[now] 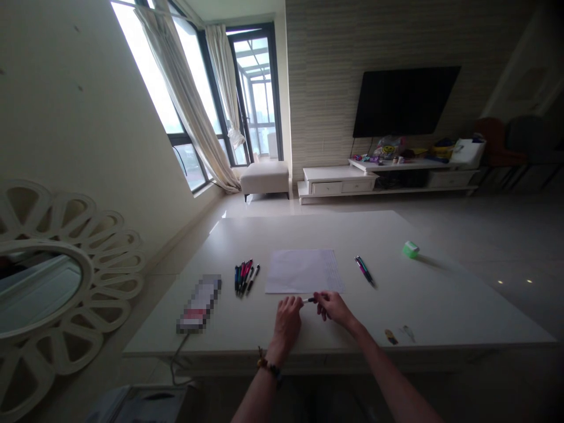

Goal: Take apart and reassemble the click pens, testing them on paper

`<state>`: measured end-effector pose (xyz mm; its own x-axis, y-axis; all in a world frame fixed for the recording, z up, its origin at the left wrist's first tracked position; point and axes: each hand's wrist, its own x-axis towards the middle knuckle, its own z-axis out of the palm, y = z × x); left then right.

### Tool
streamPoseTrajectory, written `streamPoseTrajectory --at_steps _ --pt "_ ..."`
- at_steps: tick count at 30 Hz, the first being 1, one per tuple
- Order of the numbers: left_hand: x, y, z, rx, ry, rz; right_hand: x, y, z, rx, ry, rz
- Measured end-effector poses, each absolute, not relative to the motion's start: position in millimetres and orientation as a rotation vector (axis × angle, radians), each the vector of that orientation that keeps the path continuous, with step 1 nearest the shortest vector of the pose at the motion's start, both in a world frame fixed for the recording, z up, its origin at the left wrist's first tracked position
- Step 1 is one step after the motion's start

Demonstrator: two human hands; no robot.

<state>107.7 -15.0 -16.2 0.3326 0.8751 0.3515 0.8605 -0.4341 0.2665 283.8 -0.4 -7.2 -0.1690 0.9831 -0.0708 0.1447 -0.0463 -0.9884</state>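
Observation:
Between my two hands, just in front of the paper's near edge, is a pen (309,300) with a white barrel and a dark end. My left hand (288,317) is closed around its white part. The fingers of my right hand (331,306) pinch its dark end. A white sheet of paper (303,271) lies flat beyond the hands. Left of it is a bunch of several pens (245,277) in mixed colours. On the right a small group of pens (364,271) lies slanted on the table.
The white table (418,305) also bears a blurred-out phone-like device (199,304) with a cable at left. A green-and-white small item (411,249) is at far right, and stickers or scraps (390,336) lie near the front edge. A round mirror frame (88,279) stands left.

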Motion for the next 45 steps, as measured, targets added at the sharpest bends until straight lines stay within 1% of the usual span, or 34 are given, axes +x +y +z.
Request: streamPoseTrajectory --at_steps 12,19,23,30,35,43,45 --pt "107.8 -13.9 -18.1 2.577 1.685 0.687 283.1 -0.6 -6.7 -1.219 -1.397 1.326" --pt "107.2 -12.9 -20.7 2.612 1.693 0.696 280.5 0.5 -7.1 -1.228 -1.397 1.287" --pt "107.6 -13.0 -20.7 2.583 1.707 0.704 280.7 1.4 -7.6 -1.188 -1.380 1.184" --pt "107.8 -13.7 -19.7 2.610 1.701 0.721 282.3 0.4 -6.5 -1.239 -1.296 1.146" --pt "107.7 -14.7 -17.7 2.618 1.721 0.715 281.5 1.3 -12.5 -1.287 -1.283 1.254" --pt "108.7 -16.9 -13.2 2.590 1.707 0.718 282.5 0.5 -13.9 -1.219 -1.222 1.245" --pt "109.1 -17.1 -12.6 2.595 1.708 0.718 282.2 0.0 -13.7 -1.226 -1.209 1.195"
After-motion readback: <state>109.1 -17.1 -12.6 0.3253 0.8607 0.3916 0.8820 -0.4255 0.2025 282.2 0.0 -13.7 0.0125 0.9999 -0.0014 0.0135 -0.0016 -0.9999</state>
